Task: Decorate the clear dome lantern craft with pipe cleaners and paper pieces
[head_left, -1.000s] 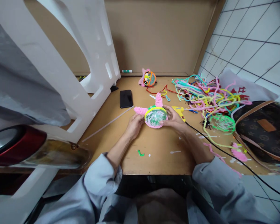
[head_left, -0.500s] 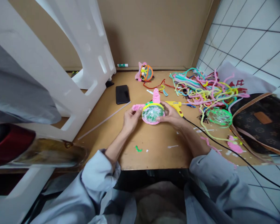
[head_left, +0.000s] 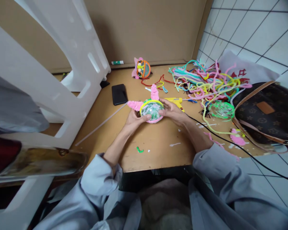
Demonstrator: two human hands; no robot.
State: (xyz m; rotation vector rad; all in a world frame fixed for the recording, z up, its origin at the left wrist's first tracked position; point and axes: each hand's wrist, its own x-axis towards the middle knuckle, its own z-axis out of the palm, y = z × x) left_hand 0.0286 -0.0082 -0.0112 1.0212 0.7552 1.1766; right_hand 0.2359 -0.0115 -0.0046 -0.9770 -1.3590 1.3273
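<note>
**Left hand closes in under the ball; view swings left**

Head view. Since a second ago the ball [head_left: 151,111] sits a little higher and further left in the frame, and everything on the table [head_left: 158,153] has slid with it, so much of this is the head turning. The left hand [head_left: 133,118] has truly moved: it was off to the ball's side, and its thumb now lies across the lower front.

- Ball: clear, green and white inside, yellow band round the rim, pink fuzzy base, two pink ears. It is low over the table near the middle; whether it rests on the wood I cannot tell.
- Left hand: curled round the ball's left and underside, fingers half closed, thumb pressing in.
- Right hand [head_left: 172,111]: cupped on the ball's right side, fingers bent round it. With a grip on each side, a round thing probably cannot roll or turn.
- Glue gun [head_left: 175,100]: lies just behind the right hand, its black cord [head_left: 230,144] trailing off the near right edge, likely kept there for reach.
- Pipe cleaners [head_left: 206,83]: loose heap at the far right; a green ball [head_left: 221,110] beside a brown handbag [head_left: 266,111].
- Phone [head_left: 119,94] face down to the left, well clear of the hands; a finished toy [head_left: 141,68] stands by the back wall.
</note>
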